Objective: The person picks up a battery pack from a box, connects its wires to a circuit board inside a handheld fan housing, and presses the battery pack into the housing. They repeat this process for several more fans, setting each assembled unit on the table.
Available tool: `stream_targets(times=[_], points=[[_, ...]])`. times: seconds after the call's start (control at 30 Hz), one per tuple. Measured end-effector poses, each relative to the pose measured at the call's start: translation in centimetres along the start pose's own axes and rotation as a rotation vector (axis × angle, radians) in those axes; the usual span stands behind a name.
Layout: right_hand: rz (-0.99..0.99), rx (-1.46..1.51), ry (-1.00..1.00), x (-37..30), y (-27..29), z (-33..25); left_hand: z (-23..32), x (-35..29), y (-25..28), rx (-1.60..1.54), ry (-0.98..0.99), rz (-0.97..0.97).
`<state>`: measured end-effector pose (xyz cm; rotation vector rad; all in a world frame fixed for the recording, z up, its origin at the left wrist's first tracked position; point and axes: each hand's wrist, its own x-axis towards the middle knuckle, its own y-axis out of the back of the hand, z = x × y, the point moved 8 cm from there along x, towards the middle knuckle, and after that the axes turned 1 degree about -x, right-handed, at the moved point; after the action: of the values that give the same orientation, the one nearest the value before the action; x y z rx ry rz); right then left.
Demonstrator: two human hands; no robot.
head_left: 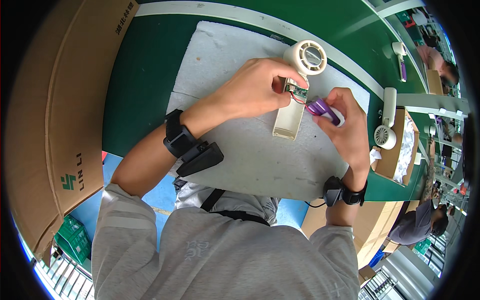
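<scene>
A cream handheld fan (pixel 286 121) lies on the white foam mat, its round head pointing away from me and its handle casing uncovered. Inside the handle shows a small green circuit board (pixel 298 91). My left hand (pixel 261 86) grips the fan just below its head, thumb and fingers on either side of the board. In my right hand (pixel 345 120) is a purple battery (pixel 322 109), pinched between thumb and fingers to the right of the casing. Thin red and dark wires run from the board toward the battery. A white patch shows at the battery's lower end.
The foam mat (pixel 235 165) covers the green bench. At the right stand another cream fan (pixel 386 120) and a cardboard box (pixel 382 165) of white pieces. A further fan with a purple battery (pixel 401 62) lies beyond. A large carton (pixel 75 100) flanks my left; co-workers sit far right.
</scene>
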<state>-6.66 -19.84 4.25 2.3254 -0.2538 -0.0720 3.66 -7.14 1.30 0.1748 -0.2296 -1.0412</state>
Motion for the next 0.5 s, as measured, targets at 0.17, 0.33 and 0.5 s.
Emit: stream_targets(times=[0.17,0.33,0.5], points=[[0.114,-0.188,0.006,0.0,1.6,-0.2,-0.3,0.0,-0.1,-0.004,0.024,0.025],[0.140,-0.314,0.096,-0.4,1.7,-1.6,0.2,0.1,0.5,-0.011,-0.041,0.109],[0.082,-0.390,0.152,-0.7,0.9,-2.8,0.2,-0.1,0.2,-0.008,-0.071,0.095]])
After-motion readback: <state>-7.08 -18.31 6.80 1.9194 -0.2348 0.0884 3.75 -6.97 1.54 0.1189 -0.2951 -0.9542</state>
